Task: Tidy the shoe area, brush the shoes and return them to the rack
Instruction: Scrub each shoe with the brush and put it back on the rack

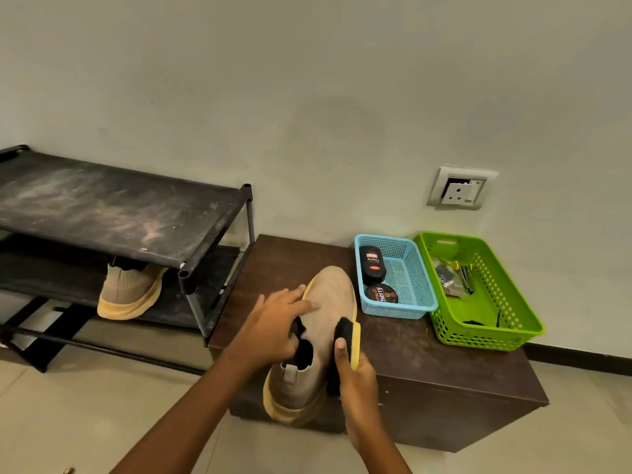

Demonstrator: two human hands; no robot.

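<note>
Brushing is the step in hand. At lower centre, the right hand [359, 381] grips the brush [346, 331] against the side of the shoe [331, 295], which lies on the tabletop [427, 354]. The left hand [277, 326] steadies the shoe with spread fingers. Next probably come more strokes, then the rack [102, 200] at left.

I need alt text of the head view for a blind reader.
A person's left hand presses on a beige ankle boot on a wooden box, while the right hand holds a black brush against its side. The matching boot sits in the shoe rack; a blue basket and a green basket stand right.
</note>
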